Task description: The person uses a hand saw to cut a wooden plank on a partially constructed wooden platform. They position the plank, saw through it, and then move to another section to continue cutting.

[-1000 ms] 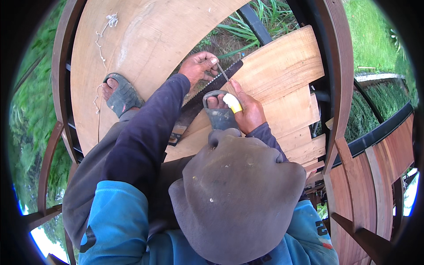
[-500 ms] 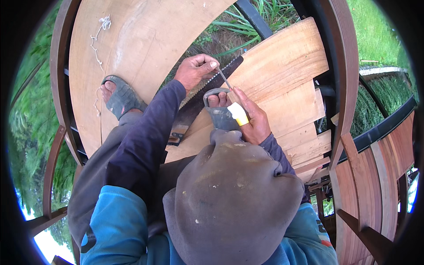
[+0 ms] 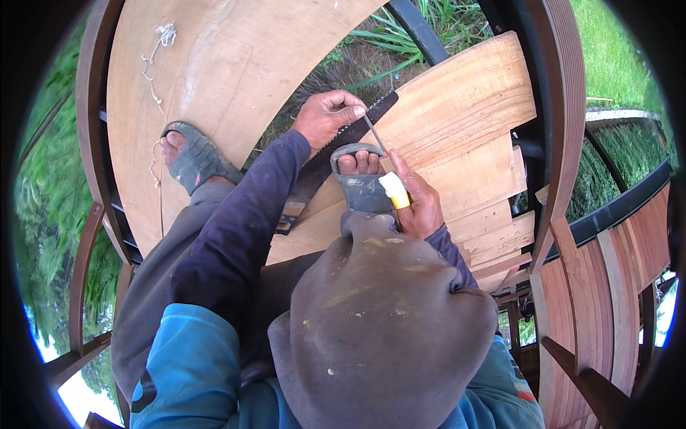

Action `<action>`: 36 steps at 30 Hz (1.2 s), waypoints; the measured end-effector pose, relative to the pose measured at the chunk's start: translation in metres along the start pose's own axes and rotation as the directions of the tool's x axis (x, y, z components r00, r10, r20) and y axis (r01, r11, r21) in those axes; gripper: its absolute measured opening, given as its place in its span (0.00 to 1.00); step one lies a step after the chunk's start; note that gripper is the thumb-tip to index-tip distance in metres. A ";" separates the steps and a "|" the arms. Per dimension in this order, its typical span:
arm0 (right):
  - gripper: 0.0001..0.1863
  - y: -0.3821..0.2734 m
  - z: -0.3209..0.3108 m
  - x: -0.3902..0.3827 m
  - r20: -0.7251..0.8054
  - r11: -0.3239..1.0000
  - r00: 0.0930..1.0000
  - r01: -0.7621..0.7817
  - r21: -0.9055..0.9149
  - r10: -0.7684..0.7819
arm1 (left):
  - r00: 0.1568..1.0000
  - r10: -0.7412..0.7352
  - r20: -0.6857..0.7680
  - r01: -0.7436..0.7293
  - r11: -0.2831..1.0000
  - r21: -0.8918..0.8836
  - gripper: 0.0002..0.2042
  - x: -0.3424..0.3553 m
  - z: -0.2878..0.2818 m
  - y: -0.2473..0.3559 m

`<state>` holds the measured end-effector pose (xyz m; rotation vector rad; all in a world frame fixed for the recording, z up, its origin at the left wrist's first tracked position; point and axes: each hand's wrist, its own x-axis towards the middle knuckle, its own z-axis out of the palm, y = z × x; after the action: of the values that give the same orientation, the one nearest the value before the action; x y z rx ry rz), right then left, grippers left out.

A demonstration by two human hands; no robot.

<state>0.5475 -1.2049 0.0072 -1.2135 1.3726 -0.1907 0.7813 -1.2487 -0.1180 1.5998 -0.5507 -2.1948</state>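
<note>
A thin metal file (image 3: 374, 134) spans my two hands over the toothed edge of a dark hand saw (image 3: 314, 179), which lies diagonally on the boards. My left hand (image 3: 325, 120) pinches the file's tip between thumb and finger. My right hand (image 3: 416, 204), with a white-and-yellow wrap (image 3: 396, 190) on one finger, is closed on the file's wooden handle. Beside the saw blade is my right sandalled foot (image 3: 363, 191), just left of that hand. My left sandalled foot (image 3: 200, 161) rests on a large curved wooden panel (image 3: 229, 64).
Curved pale planks (image 3: 464, 93) lie overlapping on the right, over dark metal framing (image 3: 418, 32). A curved brown rail (image 3: 564, 86) borders them. Reddish curved slats (image 3: 625, 257) are at lower right. Knotted white string (image 3: 164, 36) lies on the left panel. Grass and plants show through gaps.
Over the last second my hands and the file have shifted slightly right, with the right hand also a little lower. Both grips look the same.
</note>
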 end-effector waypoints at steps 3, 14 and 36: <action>0.36 -0.002 -0.003 -0.001 0.019 0.998 0.999 -0.030 -0.057 0.032 | 1.000 -0.005 0.003 0.005 1.000 0.002 0.10 0.001 0.000 0.003; 0.37 -0.003 0.010 0.024 0.009 0.992 0.998 -0.057 -0.111 0.059 | 0.989 -0.145 -0.033 0.144 0.989 -0.039 0.11 0.007 -0.008 0.019; 0.38 0.006 0.011 0.003 -0.022 0.997 0.997 0.071 0.028 -0.070 | 1.000 -0.022 -0.002 0.021 0.989 -0.146 0.10 -0.005 -0.010 -0.003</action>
<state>0.5538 -1.1989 -0.0019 -1.2396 1.3416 -0.2726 0.7921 -1.2448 -0.1183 1.5393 -0.3640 -2.1929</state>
